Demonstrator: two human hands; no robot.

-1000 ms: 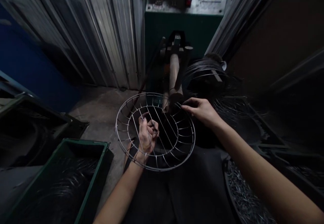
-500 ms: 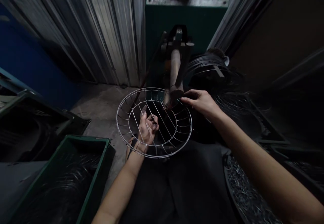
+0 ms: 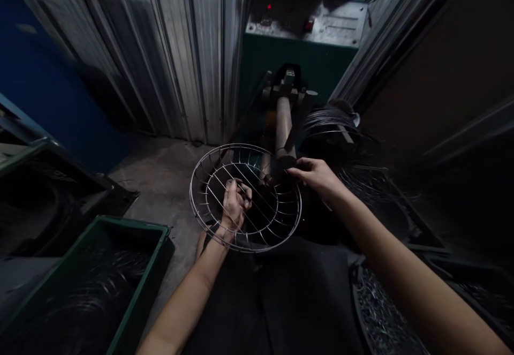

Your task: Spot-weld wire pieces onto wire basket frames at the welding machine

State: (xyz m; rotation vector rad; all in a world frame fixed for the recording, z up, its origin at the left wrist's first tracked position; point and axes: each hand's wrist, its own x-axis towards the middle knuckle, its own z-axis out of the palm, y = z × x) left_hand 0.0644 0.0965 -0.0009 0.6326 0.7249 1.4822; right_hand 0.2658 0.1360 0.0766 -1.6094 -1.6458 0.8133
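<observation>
The round wire basket (image 3: 248, 233) is held just below the machine's cylindrical arm (image 3: 283, 122); the left hand (image 3: 236, 203) grips it at the cross-wires; the right hand (image 3: 315, 174) is near its rim, fingertips pinched, though I cannot tell whether that grip holds anything.

Grey floor (image 3: 155, 170); green crate (image 3: 138, 291) on it

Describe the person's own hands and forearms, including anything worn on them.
The ungloved left hand and ungloved right hand show no ring or watch that can be made out. The tapering left forearm and right forearm are without sleeves as far as the picture reaches. Dim light hides finer markings.
</observation>
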